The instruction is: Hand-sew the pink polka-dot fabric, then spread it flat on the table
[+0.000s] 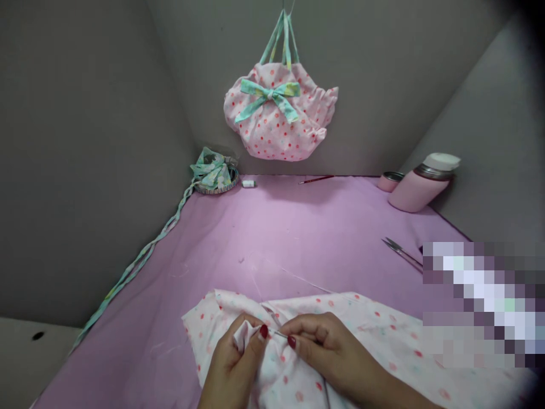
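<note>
The left hand (pixel 234 363) pinches a fold of dotted cloth (pixel 374 335) upright, presenting it to the needle (pixel 277 334) pinched in the right hand (pixel 327 346); both grips sit close together on the cloth, on the pink surface (pixel 264 227); scissors (pixel 402 254) and a tilted flask (pixel 419 184) lie beyond; a blurred patch hides the right edge.

Left hand (pixel 234 363), right hand (pixel 327 346), nearly touching

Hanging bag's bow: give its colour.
The bow is mint green with yellow patches; head view.
</note>
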Demonstrator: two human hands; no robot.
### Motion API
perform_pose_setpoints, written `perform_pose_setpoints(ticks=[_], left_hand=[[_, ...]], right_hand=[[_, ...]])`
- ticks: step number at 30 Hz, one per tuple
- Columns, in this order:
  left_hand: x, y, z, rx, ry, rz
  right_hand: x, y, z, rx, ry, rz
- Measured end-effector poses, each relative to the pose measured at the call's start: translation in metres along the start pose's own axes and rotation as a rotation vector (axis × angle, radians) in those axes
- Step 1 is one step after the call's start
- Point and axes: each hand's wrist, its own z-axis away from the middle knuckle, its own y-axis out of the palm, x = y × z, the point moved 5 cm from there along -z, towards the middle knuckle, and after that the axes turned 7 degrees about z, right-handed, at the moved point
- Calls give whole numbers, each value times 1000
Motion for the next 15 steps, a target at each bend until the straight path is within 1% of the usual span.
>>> perform_pose_setpoints(ticks=[6,10,13,15], left_hand=[[-1,1,1,-21,23,-18],[-2,-3,4,-70,87,-176],[-1,-2,7,-78,95,-312],[-3,-3,10,-125,130,-391]], right_hand=[[-2,1,-1,3,0,1],[0,1,-2,0,-2,66],[4,0,-2,-25,-42,202],[6,0,-1,-36,-70,286]])
